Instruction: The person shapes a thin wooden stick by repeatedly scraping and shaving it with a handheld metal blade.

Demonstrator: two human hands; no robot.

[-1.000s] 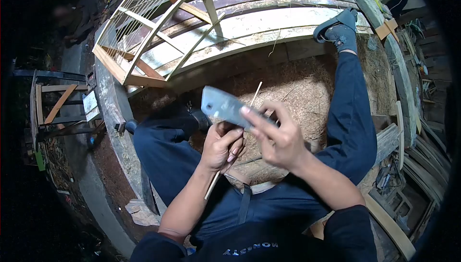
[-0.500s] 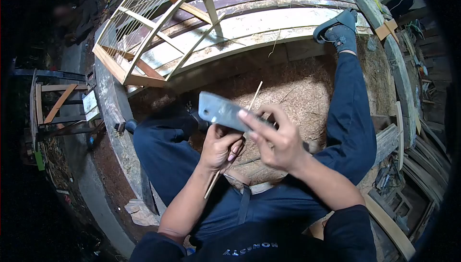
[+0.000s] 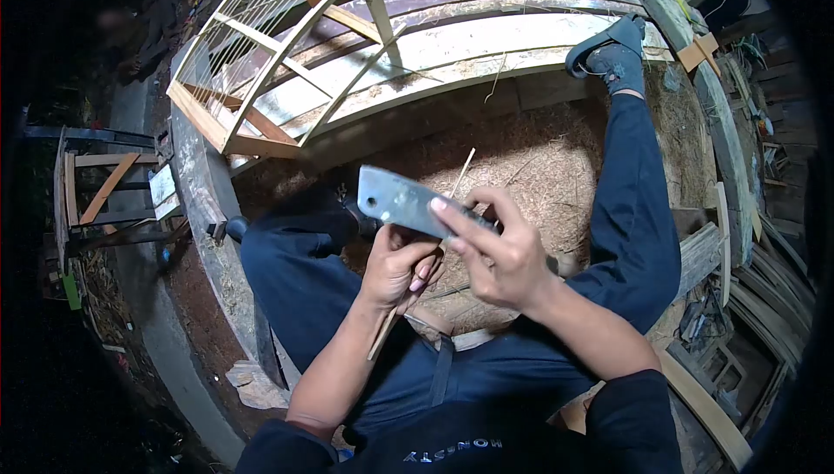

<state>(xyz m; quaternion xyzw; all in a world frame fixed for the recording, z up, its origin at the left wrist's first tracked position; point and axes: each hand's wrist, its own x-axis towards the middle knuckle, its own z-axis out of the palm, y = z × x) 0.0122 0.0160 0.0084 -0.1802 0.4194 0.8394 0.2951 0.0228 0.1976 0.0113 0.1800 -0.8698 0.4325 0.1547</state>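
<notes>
My right hand (image 3: pixel 508 252) is closed round the handle end of a cleaver (image 3: pixel 401 202), with the thumb or a finger lying along the broad grey blade. A small hole shows near the blade's far left corner. Below the blade, my left hand (image 3: pixel 398 270) pinches a thin bamboo strip (image 3: pixel 383 332). The strip runs slantwise past both hands, its upper end sticking out beyond the blade and its lower end by my left forearm. The blade hides the stretch of strip where the two cross, so I cannot tell whether they touch.
A curved wooden frame with thin slats (image 3: pixel 282 61) rests at the upper left on a pale plank (image 3: pixel 452 48). Shavings cover the ground (image 3: pixel 547 165) between my legs. Wooden beams (image 3: pixel 208 187) border both sides, and stacked wood strips (image 3: pixel 764 300) lie at the right.
Both hands stay in nearly the same place. The lower end of the strip has shifted very slightly, and the blade looks a little sharper now.
</notes>
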